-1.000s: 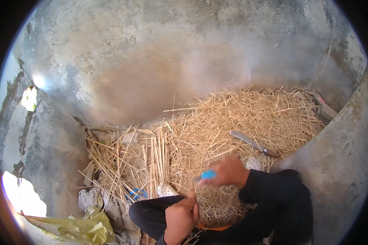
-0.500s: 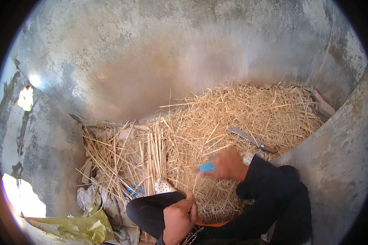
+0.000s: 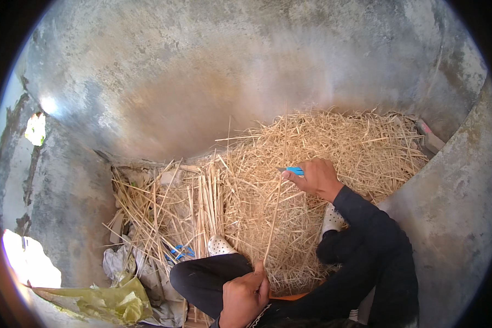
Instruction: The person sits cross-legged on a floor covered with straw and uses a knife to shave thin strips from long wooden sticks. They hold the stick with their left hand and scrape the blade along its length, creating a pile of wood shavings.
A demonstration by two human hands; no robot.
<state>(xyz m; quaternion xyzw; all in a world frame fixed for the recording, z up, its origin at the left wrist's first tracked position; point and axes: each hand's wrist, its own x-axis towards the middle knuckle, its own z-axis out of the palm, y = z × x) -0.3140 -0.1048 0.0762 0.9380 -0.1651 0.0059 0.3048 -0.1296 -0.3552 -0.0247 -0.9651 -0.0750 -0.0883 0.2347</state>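
Note:
My left hand point(image 3: 245, 296) is closed near my lap, gripping the lower end of a thin bamboo strip point(image 3: 273, 224). The strip points away from me, up over the pile of shavings point(image 3: 333, 142). Farther along it, my right hand point(image 3: 318, 177) is closed round a small blue-handled knife point(image 3: 295, 171), whose short dark blade lies at the strip. Whether the blade touches the strip I cannot tell.
Long split strips point(image 3: 206, 199) lie in a bundle left of the shavings. Crumpled yellow plastic point(image 3: 115, 303) and blue scraps point(image 3: 180, 252) are at the lower left. Concrete walls point(image 3: 202, 71) close in the space. A block point(image 3: 432, 141) sits in the far right corner.
My right hand has moved away from me along the strip with the blue-handled knife, now covering the larger knife that lay on the shavings. My left hand has barely shifted.

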